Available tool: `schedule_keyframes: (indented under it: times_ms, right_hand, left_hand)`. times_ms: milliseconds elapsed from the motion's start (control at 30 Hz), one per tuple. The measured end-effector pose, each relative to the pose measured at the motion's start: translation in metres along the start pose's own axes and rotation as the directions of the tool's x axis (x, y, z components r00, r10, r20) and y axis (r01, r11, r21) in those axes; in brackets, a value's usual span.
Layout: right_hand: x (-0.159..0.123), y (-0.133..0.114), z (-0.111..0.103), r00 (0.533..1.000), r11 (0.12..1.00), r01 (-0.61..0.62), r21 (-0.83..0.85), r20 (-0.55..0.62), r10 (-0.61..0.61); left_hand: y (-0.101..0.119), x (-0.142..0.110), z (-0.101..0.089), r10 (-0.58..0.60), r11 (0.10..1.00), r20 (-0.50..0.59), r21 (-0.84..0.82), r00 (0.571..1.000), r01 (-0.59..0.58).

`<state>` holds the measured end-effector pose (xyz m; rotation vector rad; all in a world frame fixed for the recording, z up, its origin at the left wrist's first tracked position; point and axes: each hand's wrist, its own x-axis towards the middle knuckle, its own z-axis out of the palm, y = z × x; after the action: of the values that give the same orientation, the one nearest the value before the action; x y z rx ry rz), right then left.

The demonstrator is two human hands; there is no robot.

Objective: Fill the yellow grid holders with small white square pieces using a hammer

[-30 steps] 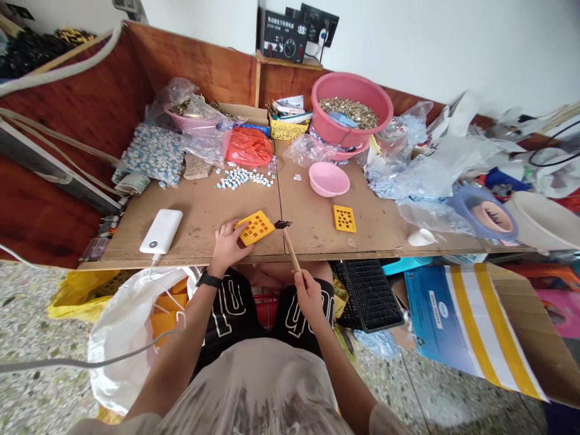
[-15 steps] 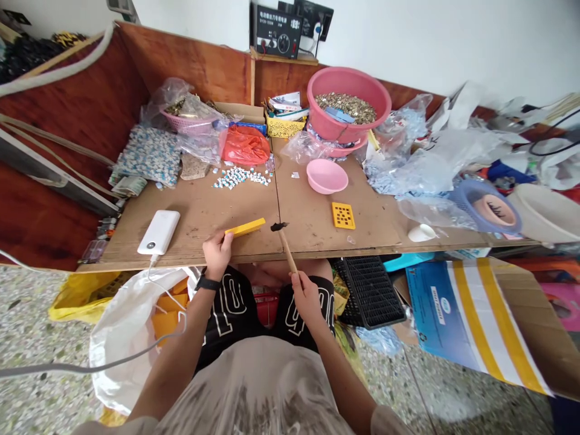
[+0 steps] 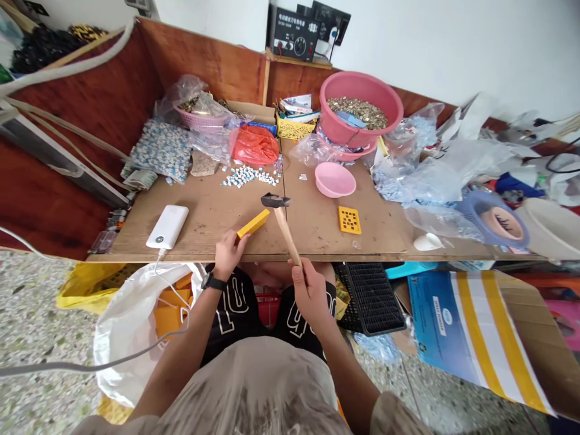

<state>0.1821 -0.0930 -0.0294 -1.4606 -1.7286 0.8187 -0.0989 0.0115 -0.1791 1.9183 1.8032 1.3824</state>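
Hammer higher than before

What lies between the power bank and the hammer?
In the head view, the yellow plate, gripped in the left hand, lies between the power bank and the hammer.

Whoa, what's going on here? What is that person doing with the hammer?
A person sits at a wooden table. Their left hand grips a yellow holed plate, tilted up on its edge, and their right hand holds a wood-handled hammer with its head over the table. Nearby lie a second yellow holed plate, a pink bowl and a heap of small white-and-blue pieces.
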Motion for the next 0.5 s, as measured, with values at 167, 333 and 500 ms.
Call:
schedule_keyframes:
  times_ms: [167, 333, 500]
  right_hand:
    - [0.009, 0.03, 0.015, 0.987, 0.981, -0.08, -0.179, 0.126, 0.103]
    - [0.005, 0.026, 0.013, 0.997, 0.996, -0.057, -0.066, 0.052, 0.061]
    - [0.006, 0.027, 0.016, 0.996, 0.991, -0.055, -0.12, 0.07, 0.063]
  left_hand:
    - [0.0, 0.0, 0.001, 0.027, 1.0, 0.023, -0.017, 0.999, -0.027]
    - [0.001, 0.0, 0.002, 0.055, 0.997, 0.026, -0.055, 0.998, -0.054]
    - [0.002, 0.0, 0.0, 0.065, 0.995, 0.023, -0.073, 0.998, -0.063]
